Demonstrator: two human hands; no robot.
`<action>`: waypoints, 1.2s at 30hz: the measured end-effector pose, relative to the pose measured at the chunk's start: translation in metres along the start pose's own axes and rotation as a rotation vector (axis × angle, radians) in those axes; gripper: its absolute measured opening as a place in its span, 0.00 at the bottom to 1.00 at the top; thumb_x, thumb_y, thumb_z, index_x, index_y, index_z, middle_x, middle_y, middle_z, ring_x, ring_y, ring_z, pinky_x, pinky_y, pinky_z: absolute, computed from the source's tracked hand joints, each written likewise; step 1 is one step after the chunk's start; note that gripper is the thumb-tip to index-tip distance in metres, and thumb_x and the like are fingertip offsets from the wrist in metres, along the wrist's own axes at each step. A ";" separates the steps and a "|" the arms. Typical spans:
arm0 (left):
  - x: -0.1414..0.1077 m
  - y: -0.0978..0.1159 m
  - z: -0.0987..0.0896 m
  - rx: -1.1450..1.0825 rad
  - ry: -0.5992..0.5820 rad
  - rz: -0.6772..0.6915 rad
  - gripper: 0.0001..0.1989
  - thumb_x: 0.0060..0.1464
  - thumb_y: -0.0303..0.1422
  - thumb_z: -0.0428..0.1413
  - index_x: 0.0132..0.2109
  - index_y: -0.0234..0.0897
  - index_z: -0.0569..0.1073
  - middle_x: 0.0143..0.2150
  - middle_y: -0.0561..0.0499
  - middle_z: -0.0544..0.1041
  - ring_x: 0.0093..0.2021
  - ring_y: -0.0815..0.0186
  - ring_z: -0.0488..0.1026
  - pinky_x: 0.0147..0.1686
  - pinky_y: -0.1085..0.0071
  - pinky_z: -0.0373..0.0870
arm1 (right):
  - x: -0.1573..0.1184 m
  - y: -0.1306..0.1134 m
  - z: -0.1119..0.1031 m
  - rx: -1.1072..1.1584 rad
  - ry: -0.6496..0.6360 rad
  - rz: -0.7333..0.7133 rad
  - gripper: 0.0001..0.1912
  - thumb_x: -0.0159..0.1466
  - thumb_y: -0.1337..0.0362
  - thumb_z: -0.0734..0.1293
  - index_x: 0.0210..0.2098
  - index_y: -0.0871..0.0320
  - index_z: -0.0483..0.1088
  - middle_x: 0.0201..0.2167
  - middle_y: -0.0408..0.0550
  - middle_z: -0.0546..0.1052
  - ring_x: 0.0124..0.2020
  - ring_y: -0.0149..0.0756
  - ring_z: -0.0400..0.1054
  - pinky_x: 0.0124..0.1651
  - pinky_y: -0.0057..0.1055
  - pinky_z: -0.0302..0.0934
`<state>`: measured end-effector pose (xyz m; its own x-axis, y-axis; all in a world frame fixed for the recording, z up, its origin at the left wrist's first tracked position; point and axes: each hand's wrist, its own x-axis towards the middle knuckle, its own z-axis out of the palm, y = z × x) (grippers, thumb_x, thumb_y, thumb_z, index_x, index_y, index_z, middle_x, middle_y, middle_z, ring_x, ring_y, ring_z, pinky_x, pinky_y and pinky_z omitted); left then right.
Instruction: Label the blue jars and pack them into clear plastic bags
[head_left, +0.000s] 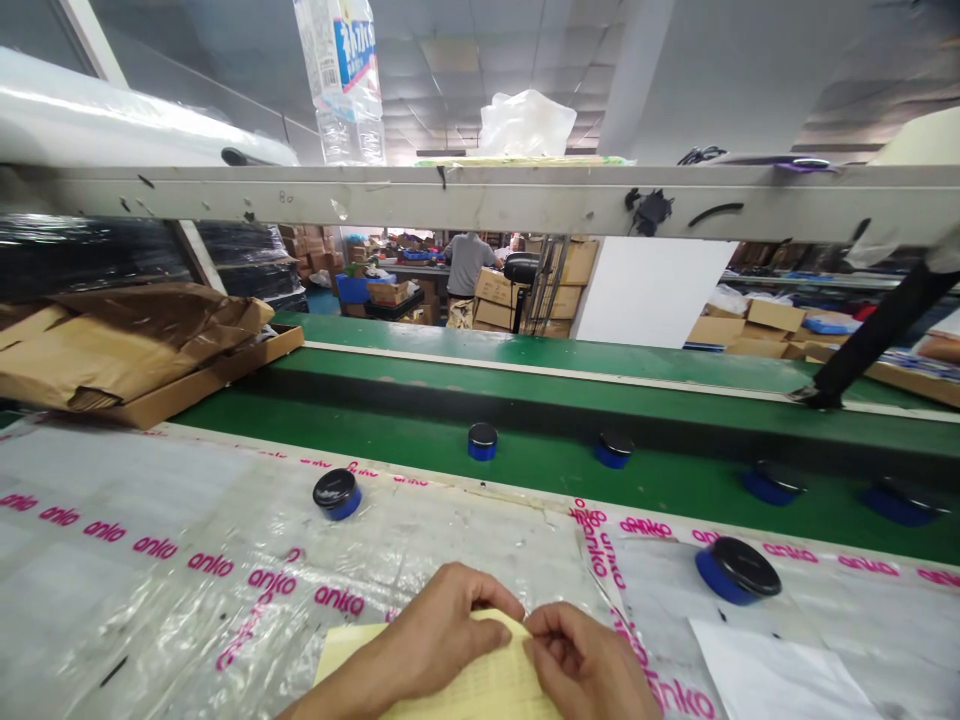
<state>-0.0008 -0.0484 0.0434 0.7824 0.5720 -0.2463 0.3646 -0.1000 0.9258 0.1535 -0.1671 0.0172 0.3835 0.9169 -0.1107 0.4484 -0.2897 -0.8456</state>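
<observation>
Both hands were on paper: L hand [450,630] pinched the top edge of the yellow paper [495,680] btwn thumb & index, R hand [589,655] had its fingers curled in, tips closed on the right edge — the two sets of fingertips almost met. Paper was at bottom ctr., over the plastic-covered table [450,520] w/ pink "anko" print. One blue tub [337,494], black top, sat upright on the table to the left; a second tub [738,571] sat to the right, near a white sheet [780,670]. Beyond, a row of four tubs [482,441] stood spaced out on the green belt [360,425]. Far left, a cardboard tray [217,385] held brown paper [127,340]. Up top, a clear bottle [345,90] stood on the beam [487,195] — and in the bkgd., a person in a grey top [469,262].
</observation>
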 end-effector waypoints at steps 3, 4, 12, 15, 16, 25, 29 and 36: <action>0.000 0.003 -0.002 0.014 -0.004 0.001 0.13 0.51 0.27 0.58 0.41 0.40 0.84 0.42 0.52 0.85 0.46 0.57 0.80 0.45 0.69 0.71 | 0.001 0.005 0.004 0.132 0.017 0.013 0.09 0.56 0.56 0.67 0.30 0.54 0.76 0.22 0.41 0.76 0.25 0.36 0.70 0.29 0.28 0.61; 0.000 0.005 -0.003 0.028 -0.004 0.002 0.12 0.51 0.27 0.58 0.41 0.40 0.84 0.42 0.53 0.85 0.46 0.57 0.80 0.45 0.69 0.70 | 0.001 0.007 0.006 0.198 0.031 0.022 0.09 0.55 0.56 0.68 0.30 0.54 0.76 0.23 0.41 0.77 0.25 0.36 0.70 0.30 0.29 0.62; -0.005 0.013 -0.001 0.204 0.031 0.039 0.11 0.48 0.29 0.62 0.40 0.43 0.84 0.40 0.55 0.85 0.44 0.58 0.79 0.41 0.72 0.68 | 0.005 0.016 0.011 0.531 0.001 0.137 0.17 0.51 0.48 0.73 0.28 0.56 0.72 0.19 0.39 0.69 0.22 0.32 0.64 0.27 0.28 0.57; -0.005 0.009 0.000 0.230 0.062 0.063 0.09 0.52 0.30 0.59 0.39 0.43 0.84 0.40 0.54 0.85 0.44 0.58 0.79 0.41 0.71 0.69 | 0.004 0.015 0.009 0.508 -0.004 0.131 0.19 0.51 0.47 0.73 0.29 0.56 0.73 0.19 0.39 0.71 0.22 0.33 0.66 0.28 0.29 0.59; -0.006 0.008 0.000 0.240 0.069 0.071 0.09 0.53 0.31 0.59 0.39 0.43 0.84 0.40 0.54 0.85 0.44 0.58 0.79 0.41 0.71 0.69 | 0.004 0.015 0.009 0.490 -0.002 0.122 0.19 0.52 0.47 0.73 0.30 0.57 0.74 0.20 0.40 0.73 0.23 0.34 0.67 0.29 0.29 0.60; -0.008 0.013 0.007 0.438 0.087 0.176 0.12 0.56 0.27 0.58 0.40 0.44 0.85 0.38 0.52 0.84 0.41 0.59 0.80 0.42 0.70 0.67 | 0.005 0.010 0.003 0.254 -0.019 0.011 0.10 0.54 0.58 0.67 0.29 0.56 0.76 0.24 0.43 0.77 0.27 0.36 0.70 0.31 0.29 0.62; -0.008 0.017 0.009 0.518 0.062 0.200 0.11 0.56 0.25 0.57 0.39 0.42 0.84 0.36 0.50 0.83 0.39 0.58 0.79 0.40 0.69 0.66 | 0.006 0.004 -0.001 0.176 -0.029 -0.002 0.06 0.54 0.60 0.65 0.27 0.55 0.73 0.22 0.41 0.76 0.26 0.36 0.70 0.29 0.28 0.60; -0.009 0.019 0.007 0.516 0.065 0.198 0.12 0.55 0.25 0.55 0.38 0.42 0.83 0.36 0.51 0.83 0.39 0.58 0.79 0.40 0.69 0.66 | 0.003 -0.003 -0.007 0.120 -0.028 -0.007 0.09 0.57 0.57 0.66 0.26 0.54 0.73 0.21 0.41 0.77 0.25 0.35 0.70 0.28 0.27 0.58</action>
<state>0.0027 -0.0614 0.0609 0.8343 0.5492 -0.0488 0.4265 -0.5868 0.6883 0.1587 -0.1650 0.0230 0.3571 0.9266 -0.1181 0.3502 -0.2500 -0.9027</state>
